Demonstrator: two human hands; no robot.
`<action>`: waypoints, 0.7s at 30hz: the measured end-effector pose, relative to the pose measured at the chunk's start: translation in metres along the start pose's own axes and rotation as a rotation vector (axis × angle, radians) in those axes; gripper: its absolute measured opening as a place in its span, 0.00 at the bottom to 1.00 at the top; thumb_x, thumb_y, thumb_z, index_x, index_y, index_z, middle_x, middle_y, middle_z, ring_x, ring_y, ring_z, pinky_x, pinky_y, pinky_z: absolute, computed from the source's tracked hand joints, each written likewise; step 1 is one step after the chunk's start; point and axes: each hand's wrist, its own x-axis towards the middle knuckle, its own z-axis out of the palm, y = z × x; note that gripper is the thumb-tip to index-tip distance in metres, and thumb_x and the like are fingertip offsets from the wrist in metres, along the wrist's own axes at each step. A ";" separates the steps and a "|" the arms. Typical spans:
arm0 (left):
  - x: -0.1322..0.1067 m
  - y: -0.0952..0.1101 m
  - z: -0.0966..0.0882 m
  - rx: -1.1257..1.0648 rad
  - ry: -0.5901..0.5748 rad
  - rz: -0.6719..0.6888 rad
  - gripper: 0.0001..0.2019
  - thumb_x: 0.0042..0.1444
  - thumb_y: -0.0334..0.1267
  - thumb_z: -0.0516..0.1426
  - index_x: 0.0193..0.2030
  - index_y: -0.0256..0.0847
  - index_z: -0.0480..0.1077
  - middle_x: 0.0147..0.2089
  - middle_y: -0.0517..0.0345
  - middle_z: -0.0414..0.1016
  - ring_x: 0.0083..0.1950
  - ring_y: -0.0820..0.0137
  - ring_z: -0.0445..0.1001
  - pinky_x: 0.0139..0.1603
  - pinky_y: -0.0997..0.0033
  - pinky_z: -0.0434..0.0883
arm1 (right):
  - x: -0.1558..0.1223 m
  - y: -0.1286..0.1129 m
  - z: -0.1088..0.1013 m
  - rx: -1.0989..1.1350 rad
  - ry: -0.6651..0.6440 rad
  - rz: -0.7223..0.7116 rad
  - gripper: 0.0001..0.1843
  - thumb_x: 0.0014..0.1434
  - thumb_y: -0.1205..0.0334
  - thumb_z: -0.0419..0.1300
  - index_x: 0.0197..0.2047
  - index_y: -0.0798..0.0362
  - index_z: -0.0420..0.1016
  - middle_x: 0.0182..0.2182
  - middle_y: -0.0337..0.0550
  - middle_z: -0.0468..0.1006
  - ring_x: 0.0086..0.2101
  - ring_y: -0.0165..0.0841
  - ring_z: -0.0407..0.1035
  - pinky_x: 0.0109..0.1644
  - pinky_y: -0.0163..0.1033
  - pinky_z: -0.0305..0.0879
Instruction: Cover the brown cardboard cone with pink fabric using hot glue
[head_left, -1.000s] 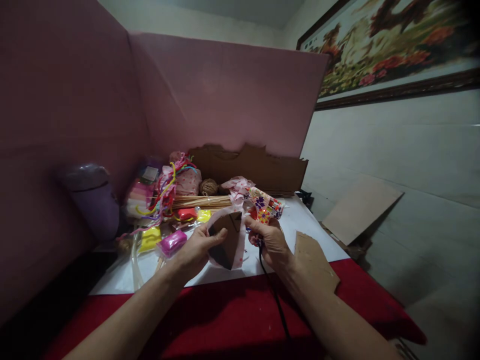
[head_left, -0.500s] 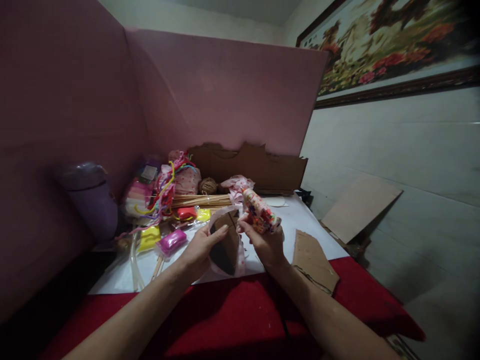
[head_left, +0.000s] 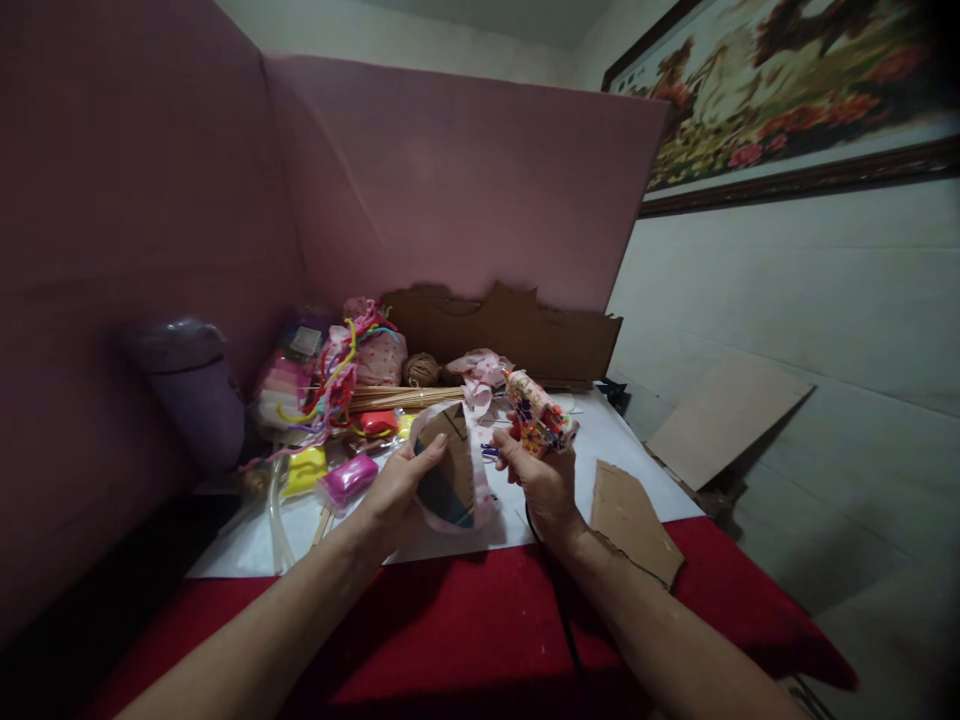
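At the left of the frame stands a purple bin (head_left: 196,415). Next come a yellow pack (head_left: 305,472), tangled pipe cleaners (head_left: 346,362) above it, and a magenta pack (head_left: 350,482). Just left of the lower centre, the left hand (head_left: 399,485) clamps the card (head_left: 448,472), thumb on its face; pink cloth edges the card. Sticks (head_left: 405,399) and a twine ball (head_left: 421,370) lie above. Right of centre, the right hand (head_left: 541,482) is wrapped around the floral glue gun (head_left: 534,408), its nozzle toward the upper left, apart from the card. Farther right, a cardboard piece (head_left: 634,515) lies beside the right forearm.
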 end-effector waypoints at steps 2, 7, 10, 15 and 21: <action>0.002 0.002 -0.001 -0.019 0.047 0.030 0.13 0.48 0.33 0.63 0.42 0.36 0.72 0.34 0.54 0.79 0.30 0.69 0.76 0.34 0.70 0.74 | -0.001 0.000 0.000 0.013 -0.043 0.056 0.13 0.49 0.56 0.64 0.33 0.56 0.73 0.21 0.37 0.73 0.16 0.25 0.63 0.15 0.30 0.55; 0.005 0.010 -0.004 -0.075 0.140 0.106 0.11 0.50 0.33 0.61 0.42 0.35 0.72 0.33 0.54 0.80 0.30 0.69 0.77 0.36 0.68 0.75 | -0.009 -0.002 0.002 -0.076 -0.184 0.107 0.12 0.47 0.55 0.65 0.24 0.54 0.70 0.18 0.38 0.72 0.14 0.27 0.62 0.17 0.33 0.59; 0.005 0.014 -0.004 -0.132 0.143 0.163 0.12 0.52 0.32 0.60 0.44 0.36 0.71 0.35 0.54 0.80 0.34 0.69 0.78 0.40 0.69 0.75 | -0.012 -0.001 0.005 -0.151 -0.204 0.051 0.11 0.44 0.57 0.67 0.26 0.52 0.70 0.20 0.38 0.73 0.16 0.28 0.63 0.18 0.34 0.60; 0.003 0.017 -0.002 -0.166 0.200 0.219 0.13 0.54 0.32 0.58 0.47 0.38 0.70 0.34 0.57 0.80 0.34 0.70 0.78 0.42 0.69 0.74 | -0.015 0.004 0.008 -0.125 -0.284 0.063 0.10 0.45 0.57 0.67 0.28 0.51 0.71 0.21 0.37 0.73 0.16 0.28 0.64 0.20 0.36 0.62; 0.002 0.016 -0.002 -0.130 0.133 0.160 0.13 0.57 0.38 0.56 0.48 0.39 0.69 0.40 0.52 0.80 0.38 0.66 0.78 0.44 0.62 0.74 | -0.011 0.002 0.008 -0.082 -0.277 0.215 0.07 0.47 0.60 0.65 0.27 0.54 0.74 0.20 0.39 0.74 0.17 0.29 0.66 0.16 0.32 0.55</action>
